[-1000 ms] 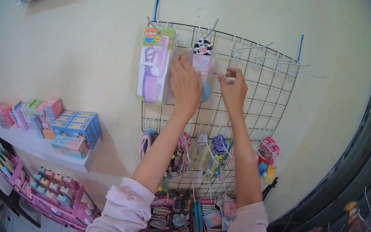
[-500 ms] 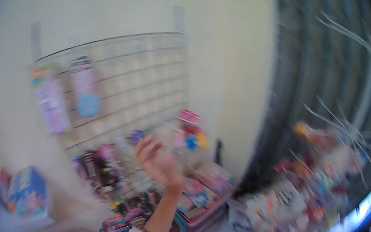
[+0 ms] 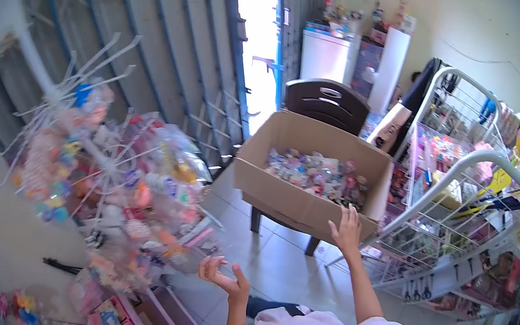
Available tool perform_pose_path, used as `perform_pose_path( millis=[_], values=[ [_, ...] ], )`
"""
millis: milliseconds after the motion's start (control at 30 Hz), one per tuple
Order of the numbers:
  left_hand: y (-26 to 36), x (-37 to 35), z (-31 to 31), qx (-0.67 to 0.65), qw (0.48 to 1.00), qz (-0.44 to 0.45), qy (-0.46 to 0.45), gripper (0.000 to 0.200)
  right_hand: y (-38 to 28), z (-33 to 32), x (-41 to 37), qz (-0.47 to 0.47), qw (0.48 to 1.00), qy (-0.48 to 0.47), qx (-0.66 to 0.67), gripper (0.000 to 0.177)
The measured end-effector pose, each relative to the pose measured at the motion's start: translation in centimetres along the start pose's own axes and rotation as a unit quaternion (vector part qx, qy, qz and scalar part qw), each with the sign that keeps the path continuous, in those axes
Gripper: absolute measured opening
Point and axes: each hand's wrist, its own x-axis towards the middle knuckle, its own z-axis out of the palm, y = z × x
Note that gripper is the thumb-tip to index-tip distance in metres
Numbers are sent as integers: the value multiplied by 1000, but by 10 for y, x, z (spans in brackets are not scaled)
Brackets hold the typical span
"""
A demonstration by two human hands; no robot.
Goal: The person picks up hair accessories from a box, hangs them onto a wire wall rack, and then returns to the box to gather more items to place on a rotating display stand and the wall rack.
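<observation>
A cardboard box (image 3: 307,202) with its top flaps up stands on a dark brown plastic chair (image 3: 326,105). Inside it lie many small packaged trinkets (image 3: 321,174) in clear wrapping. My right hand (image 3: 348,231) reaches to the near right rim of the box, fingers spread and nothing in them. Lower and to the left, my left hand (image 3: 225,277) is raised with its palm up, fingers loosely curved and thumb apart, holding nothing. It is close to a hanging display rack (image 3: 135,198) full of bagged colourful accessories.
At the right stands a white wire shelf rack (image 3: 462,191) loaded with goods. Pink bins (image 3: 155,317) sit at the lower left. Behind the left rack is a folding metal gate (image 3: 152,34), with a bright doorway and a white cabinet (image 3: 324,58) farther back.
My view has swung right, from the wall grid of hanging goods to the box on the chair. My left hand has left the grid; my right hand is now at the box rim.
</observation>
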Motion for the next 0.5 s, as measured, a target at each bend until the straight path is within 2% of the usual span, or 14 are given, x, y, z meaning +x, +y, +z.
perform_pose_path(
  millis=[33,100,167,233,267,300,367,400,433,500],
  values=[
    [4,-9,10,-7,1000,-14,-11,34,13,6,4,0,1000,27,-13,54],
    [8,-20,22,45,988,-73,-126,35,36,20,7,44,998,28,-39,53],
    [-2,-28,35,30,987,-87,-133,34,51,31,6,84,994,35,-56,53],
    [-11,-27,49,76,976,-133,-158,35,62,37,7,97,991,-30,-83,52],
    [-15,-23,57,76,973,-134,-169,35,65,40,9,71,996,29,-56,40],
    [-19,-18,67,76,968,-163,-177,36,63,34,14,81,995,23,-57,40],
    [-27,-6,90,76,959,-189,-197,38,57,14,29,168,983,-79,10,32],
    [-33,1,105,78,954,-193,-217,38,64,18,32,127,991,-26,-16,29],
    [-39,8,122,79,948,-197,-237,39,68,18,38,141,990,-25,-16,29],
    [-57,14,164,57,945,-198,-254,37,76,15,49,217,969,-119,22,23]
  ],
)
